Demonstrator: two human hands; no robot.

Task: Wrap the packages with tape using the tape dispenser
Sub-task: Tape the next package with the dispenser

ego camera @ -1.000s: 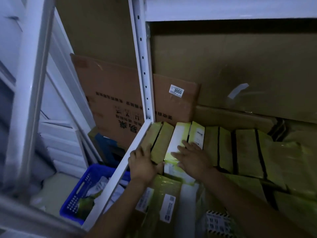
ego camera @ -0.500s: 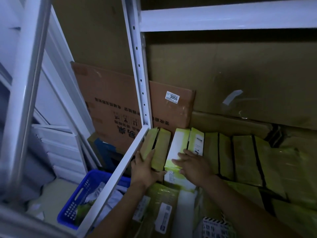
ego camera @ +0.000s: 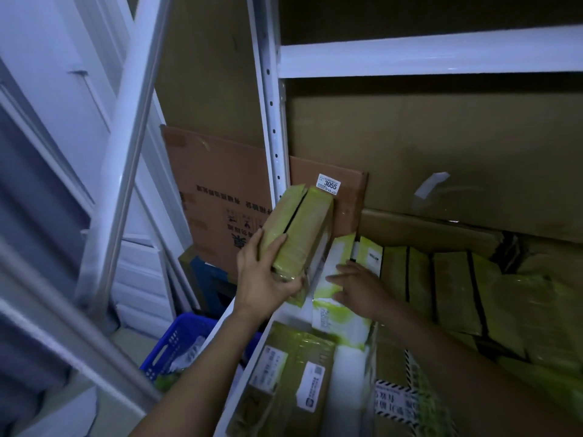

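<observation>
The left hand (ego camera: 268,275) reaches forward, thumb and fingers curled round the near end of a yellow-green taped bundle (ego camera: 298,230), holding it tilted above the shelf's left corner; the right hand (ego camera: 356,287) lies flat, fingers straight and slightly spread, on a white-and-green package (ego camera: 329,280) just beside it; more wrapped packages (ego camera: 451,279) stand in a row inside the white metal rack (ego camera: 268,121); a blue basket (ego camera: 172,348) sits lower left; the room is dim.

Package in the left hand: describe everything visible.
The yellow-green package is a box-shaped bundle, seemingly two slim boxes side by side with a dark seam between them, under glossy film or tape. It is held tilted in front of the brown carton. Only the left hand grips its near end, thumb on top.
</observation>
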